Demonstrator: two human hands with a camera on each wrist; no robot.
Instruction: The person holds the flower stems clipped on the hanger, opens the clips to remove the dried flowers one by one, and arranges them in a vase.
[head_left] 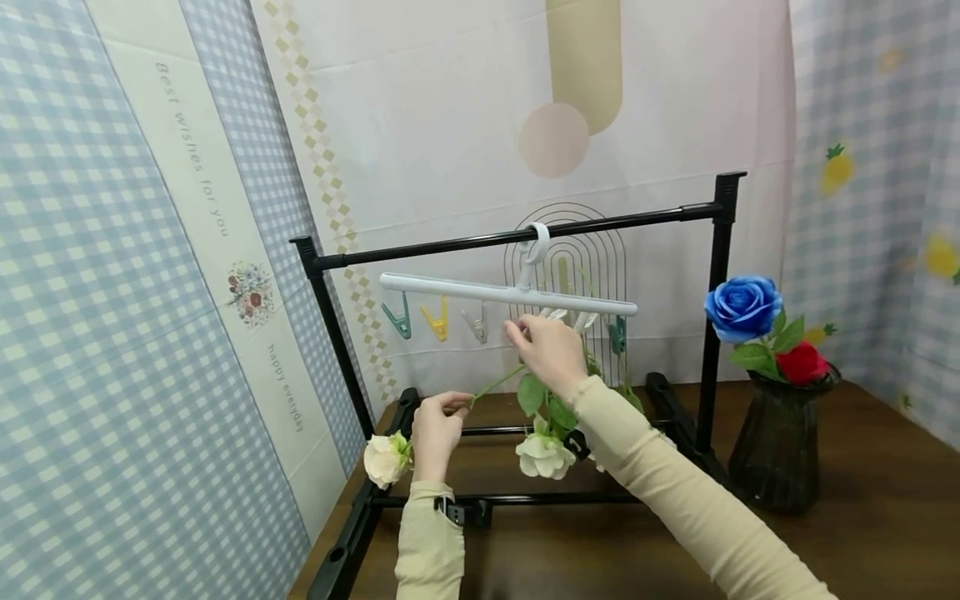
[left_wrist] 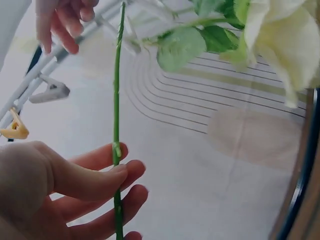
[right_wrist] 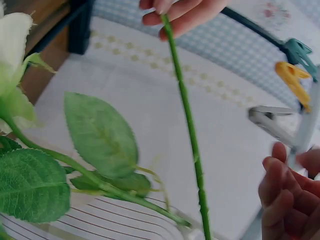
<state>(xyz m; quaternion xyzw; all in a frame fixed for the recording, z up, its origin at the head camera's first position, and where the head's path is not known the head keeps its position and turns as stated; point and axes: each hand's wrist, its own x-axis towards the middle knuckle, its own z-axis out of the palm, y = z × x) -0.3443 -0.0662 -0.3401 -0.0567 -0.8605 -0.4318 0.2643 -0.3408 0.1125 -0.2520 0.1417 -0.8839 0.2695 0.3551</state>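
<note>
My left hand [head_left: 437,433] pinches the thin green stem of a cream rose [head_left: 387,460] between thumb and fingers. The bloom hangs low on the left, and the bare stem [left_wrist: 117,100] slants up toward the hanger. My right hand [head_left: 553,354] is just under the pale clothes hanger [head_left: 465,289], fingers loosely bent beside a grey clip [right_wrist: 270,125], apart from the stem. White clips [head_left: 585,321] at the hanger's right half are partly hidden by this hand. Below them a white rose [head_left: 545,456] hangs upside down with green leaves [right_wrist: 102,135].
The hanger hooks over a black rack's bar [head_left: 442,244]. A green clip [head_left: 397,317] and a yellow clip [head_left: 435,319] hang at left, a dark green clip [head_left: 617,335] at right. A dark vase [head_left: 776,450] with a blue rose [head_left: 744,308] and red rose [head_left: 801,363] stands right.
</note>
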